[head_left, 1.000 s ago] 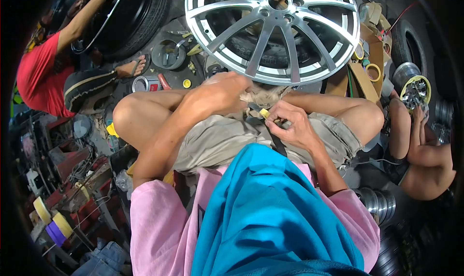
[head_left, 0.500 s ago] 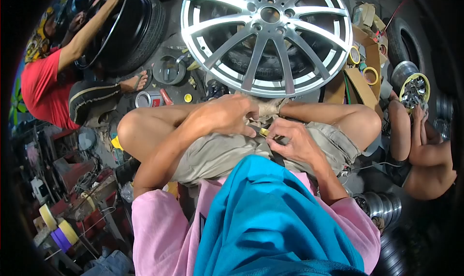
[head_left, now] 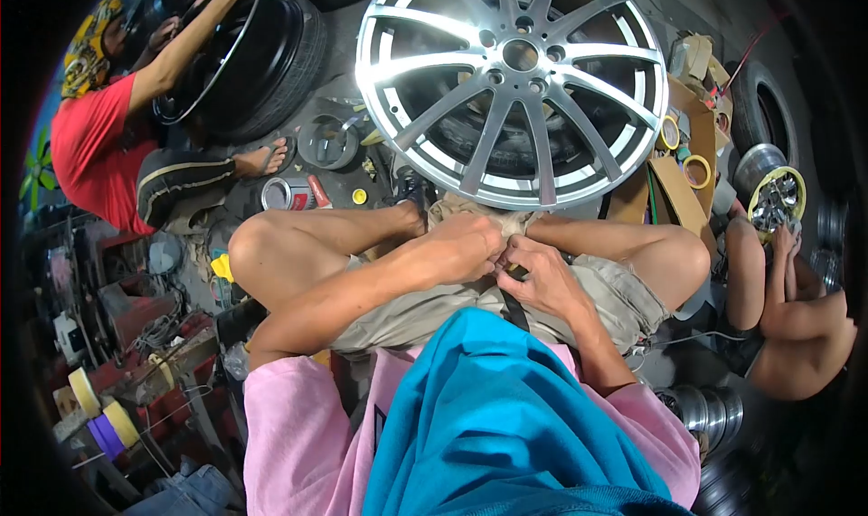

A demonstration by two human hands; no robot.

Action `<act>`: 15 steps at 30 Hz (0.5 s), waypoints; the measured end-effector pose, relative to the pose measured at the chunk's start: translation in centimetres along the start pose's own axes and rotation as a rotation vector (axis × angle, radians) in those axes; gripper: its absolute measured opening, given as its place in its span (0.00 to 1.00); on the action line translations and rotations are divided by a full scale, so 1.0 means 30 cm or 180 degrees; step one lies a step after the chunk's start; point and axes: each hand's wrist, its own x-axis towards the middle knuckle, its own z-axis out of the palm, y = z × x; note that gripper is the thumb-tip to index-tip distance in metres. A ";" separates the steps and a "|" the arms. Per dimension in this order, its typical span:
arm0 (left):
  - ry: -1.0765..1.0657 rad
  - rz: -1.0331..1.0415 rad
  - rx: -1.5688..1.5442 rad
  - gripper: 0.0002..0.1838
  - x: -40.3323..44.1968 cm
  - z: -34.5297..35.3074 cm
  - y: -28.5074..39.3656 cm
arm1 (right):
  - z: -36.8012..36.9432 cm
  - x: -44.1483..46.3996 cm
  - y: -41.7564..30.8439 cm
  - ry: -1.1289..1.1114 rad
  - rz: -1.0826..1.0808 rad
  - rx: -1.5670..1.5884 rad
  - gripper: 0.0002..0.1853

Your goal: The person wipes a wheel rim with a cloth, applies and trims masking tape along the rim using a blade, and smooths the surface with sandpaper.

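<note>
Both hands meet over my lap, above the khaki shorts [head_left: 615,276]. My left hand [head_left: 466,247] is closed, its fingertips pinched together against the right hand's fingers. My right hand [head_left: 542,272] is closed too, with thumb and index finger curled round a small dark piece [head_left: 516,272]. Most of that piece is hidden by the fingers, so its kind cannot be told. Just beyond the hands, a large silver multi-spoke wheel rim [head_left: 520,95] lies face up over a tyre. A beige cloth [head_left: 452,210] shows between the hands and the rim.
To the left, a person in a red shirt [head_left: 104,145] handles a dark wheel [head_left: 244,73]. A can [head_left: 287,195] and a yellow lid [head_left: 360,196] lie on the floor. Right are a cardboard box [head_left: 678,190] with tape rolls and another person's arm [head_left: 805,285] beside a small rim [head_left: 776,204].
My left hand has closed in on the right one, and the yellowish bit seen between them is now covered. The view has shifted slightly, moving the rim lower and rightward in the picture.
</note>
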 end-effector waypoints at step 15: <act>-0.0235 -0.0540 0.0651 0.08 -0.063 -0.072 -0.065 | 0.029 0.003 0.066 -0.0241 -0.0032 0.0181 0.06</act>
